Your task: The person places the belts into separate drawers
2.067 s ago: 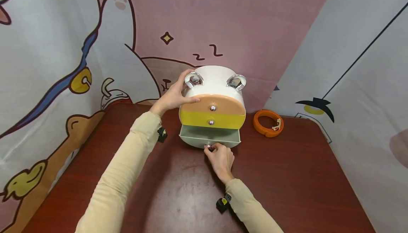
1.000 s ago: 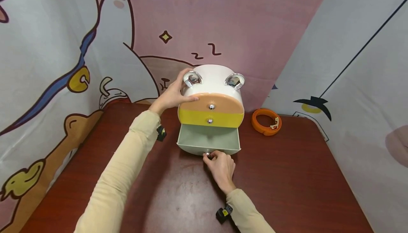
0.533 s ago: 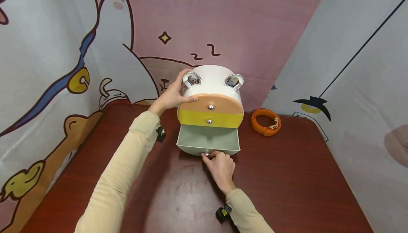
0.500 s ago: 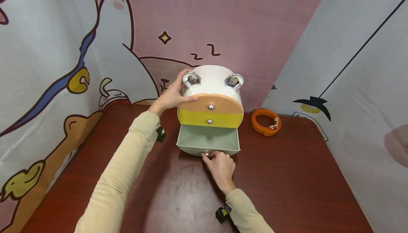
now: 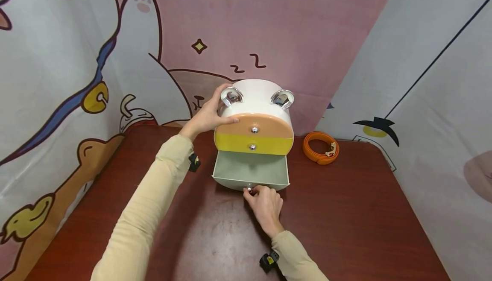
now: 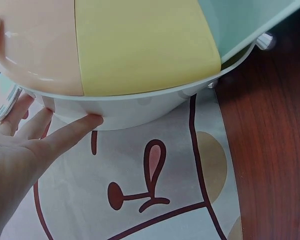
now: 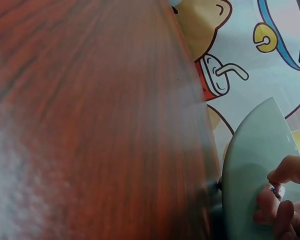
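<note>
A rounded white desktop drawer box [image 5: 257, 91] with two silver ears stands near the table's back edge. Its peach top drawer [image 5: 234, 130] and yellow middle drawer [image 5: 230, 143] are closed, while the pale green bottom drawer [image 5: 250, 165] is pulled out, with nothing seen inside. My left hand [image 5: 207, 114] holds the box at its upper left, thumb on the peach front; in the left wrist view its fingertips [image 6: 96, 119] press the white side. At the green drawer's front, my right hand [image 5: 266, 206] pinches the small silver knob [image 7: 277, 191] between thumb and fingers.
A coiled orange belt [image 5: 320, 148] with a pale buckle lies right of the box on the dark red wooden table [image 5: 346, 225]. A cartoon-printed cloth [image 5: 292, 29] hangs close behind the box. Another printed cloth covers the left side.
The green bottom drawer has come further out toward me, with my right hand pulling back on its knob. Over the last half second it shifts only slightly. My left hand stays on the box.
</note>
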{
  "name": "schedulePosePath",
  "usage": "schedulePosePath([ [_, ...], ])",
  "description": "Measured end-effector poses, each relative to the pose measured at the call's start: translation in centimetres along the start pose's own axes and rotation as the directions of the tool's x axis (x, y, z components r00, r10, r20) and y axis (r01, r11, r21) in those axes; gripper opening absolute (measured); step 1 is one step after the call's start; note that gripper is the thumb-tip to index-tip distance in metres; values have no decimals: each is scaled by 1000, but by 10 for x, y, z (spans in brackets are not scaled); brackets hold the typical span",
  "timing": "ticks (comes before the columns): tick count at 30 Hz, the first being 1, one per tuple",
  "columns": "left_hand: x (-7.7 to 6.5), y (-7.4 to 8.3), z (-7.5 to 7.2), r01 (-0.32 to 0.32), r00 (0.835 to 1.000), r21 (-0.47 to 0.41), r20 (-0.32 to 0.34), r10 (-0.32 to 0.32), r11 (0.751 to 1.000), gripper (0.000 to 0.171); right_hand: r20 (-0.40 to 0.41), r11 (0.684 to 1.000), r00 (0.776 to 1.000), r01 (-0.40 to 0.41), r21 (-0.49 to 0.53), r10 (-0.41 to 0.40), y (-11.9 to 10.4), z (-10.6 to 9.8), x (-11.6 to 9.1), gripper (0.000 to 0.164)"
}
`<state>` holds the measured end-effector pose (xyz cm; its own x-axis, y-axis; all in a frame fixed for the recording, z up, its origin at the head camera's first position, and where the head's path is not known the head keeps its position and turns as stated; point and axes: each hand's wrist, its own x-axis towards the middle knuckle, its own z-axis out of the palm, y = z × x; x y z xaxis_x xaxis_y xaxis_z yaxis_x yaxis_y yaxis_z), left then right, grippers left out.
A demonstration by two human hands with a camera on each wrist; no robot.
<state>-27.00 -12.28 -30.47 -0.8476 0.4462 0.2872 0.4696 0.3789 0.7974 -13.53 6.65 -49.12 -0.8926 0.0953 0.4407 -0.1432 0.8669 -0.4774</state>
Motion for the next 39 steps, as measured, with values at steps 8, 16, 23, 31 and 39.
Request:
schedulePosePath([
  [8,-1,2,0,20,1000,8,0,-20,1000,92,11,1000,1000,15,8,-15,-2,-6,-9,25],
  [16,-1,0,1,22,1000,-9,2,-22,1000,92,-8,999,999,37,4,-37,-3,-9,-16,27],
  [23,0,-1,1,13,1000,-12,5,-13,1000,91,3,999,999,41,1,-41,-2,-11,-20,26],
  [31,1,-1,0,3,1000,-24,5,-3,1000,90,26,999,999,42,-6,-42,-4,-12,-25,27],
  [39,1,0,0,7,1000,-30,5,-7,1000,91,62,1000,998,10,-21,-9,-2,-16,-28,25],
])
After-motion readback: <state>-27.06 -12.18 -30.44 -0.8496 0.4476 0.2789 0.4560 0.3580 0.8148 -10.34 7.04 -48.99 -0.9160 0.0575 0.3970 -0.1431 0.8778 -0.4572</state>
